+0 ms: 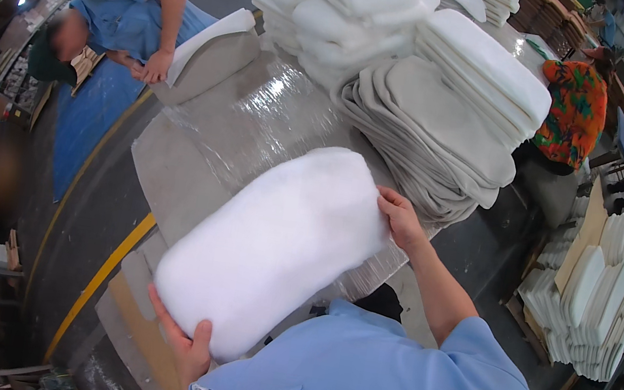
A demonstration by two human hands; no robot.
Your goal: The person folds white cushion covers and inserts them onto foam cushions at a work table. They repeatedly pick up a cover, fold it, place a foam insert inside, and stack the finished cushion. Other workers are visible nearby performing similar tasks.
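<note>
A thick white padding sheet [273, 245] with rounded ends lies slantwise in front of me, over the near part of the table. My left hand [186, 343] grips its near left end, thumb on top and fingers along the side. At the far right edge, my right hand [401, 219] pinches the sheet, its thumb side showing and some fingers hidden beneath. Just beyond my right hand is a pile of grey fabric covers [433, 124], folded over one another. Clear plastic film [269, 101] covers the tabletop and shines under the lights.
White padding stacks [345, 16] and folded white pieces [481, 67] stand at the back. Across the left side, a co-worker in blue [135, 3] handles a grey-and-white piece [212, 57]. Another person in an orange patterned shirt [573, 108] is at right, near stacked white sheets [592, 298].
</note>
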